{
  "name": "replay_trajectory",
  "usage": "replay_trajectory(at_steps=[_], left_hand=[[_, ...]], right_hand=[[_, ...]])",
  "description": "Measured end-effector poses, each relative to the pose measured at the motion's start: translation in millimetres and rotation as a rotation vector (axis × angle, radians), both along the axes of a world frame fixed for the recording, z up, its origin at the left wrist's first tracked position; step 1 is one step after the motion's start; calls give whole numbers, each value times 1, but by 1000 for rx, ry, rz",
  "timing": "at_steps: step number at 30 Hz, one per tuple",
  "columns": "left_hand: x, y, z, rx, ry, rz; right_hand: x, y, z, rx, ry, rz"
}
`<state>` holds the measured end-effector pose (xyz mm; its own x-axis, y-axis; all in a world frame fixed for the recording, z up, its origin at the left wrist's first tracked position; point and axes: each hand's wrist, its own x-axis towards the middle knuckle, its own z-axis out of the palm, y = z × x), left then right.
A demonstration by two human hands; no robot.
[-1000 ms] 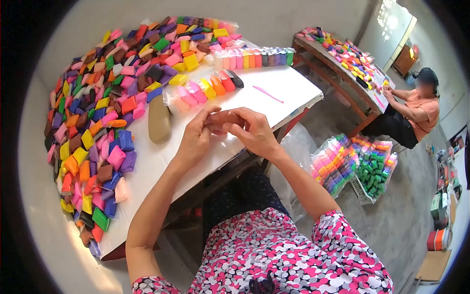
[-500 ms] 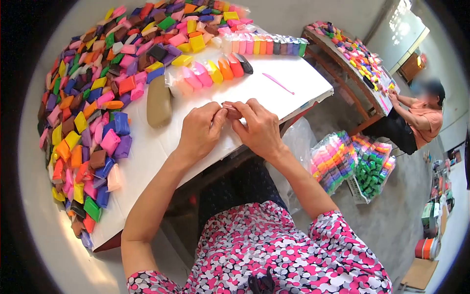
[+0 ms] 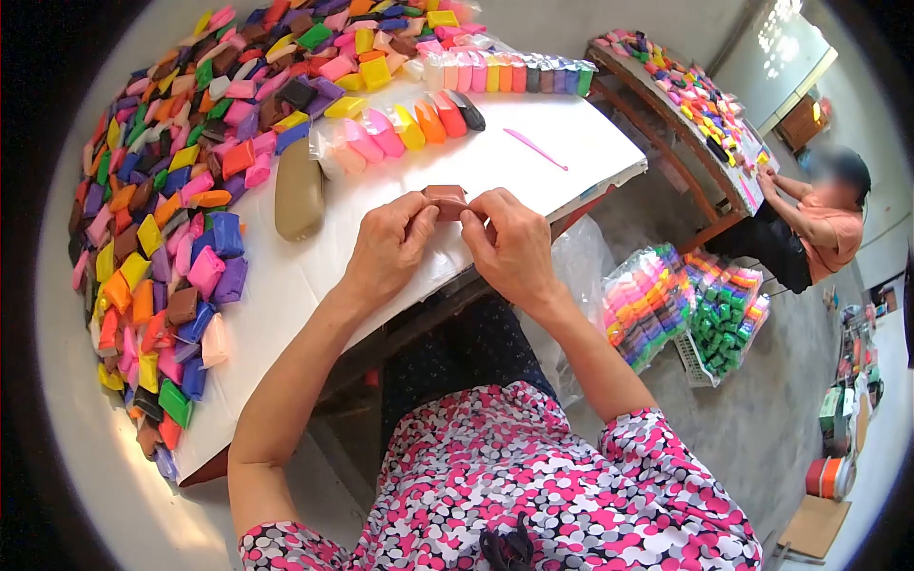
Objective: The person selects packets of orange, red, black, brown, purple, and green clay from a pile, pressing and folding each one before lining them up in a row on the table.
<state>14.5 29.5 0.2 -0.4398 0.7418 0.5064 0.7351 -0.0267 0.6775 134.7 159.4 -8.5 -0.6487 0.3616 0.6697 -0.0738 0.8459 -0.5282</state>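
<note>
A small brown packet [image 3: 445,202] is held between my two hands above the white table top [image 3: 381,285]. My left hand [image 3: 392,238] pinches its left end, and my right hand [image 3: 506,240] pinches its right end with thumb and fingers. Beyond them lies a row of wrapped pieces [image 3: 409,128] in clear plastic, running from pale pink through yellow and orange to black. An olive-brown block [image 3: 300,190] rests left of that row. To the right is a thin pink tool [image 3: 535,149].
A large heap of coloured packets [image 3: 181,190] covers the table's left and back. A longer bagged row [image 3: 514,74] lies behind. At right, a co-worker [image 3: 833,224] sits by another table [image 3: 666,109]; filled bags [image 3: 647,305] and a white basket [image 3: 697,362] stand on the floor.
My hands have moved slightly apart, and more of the brown packet shows between them. The view has shifted a little.
</note>
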Motion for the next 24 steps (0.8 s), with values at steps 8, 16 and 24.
replay_trajectory(at_steps=[8,16,24], left_hand=[[-1,0,-1,-48,71,6],[3,-4,10,20,290,-17],[2,-1,11,143,514,-80]], right_hand=[[0,4,-4,97,25,20],[-1,6,-5,355,164,-30],[0,18,-13,550,280,-50]])
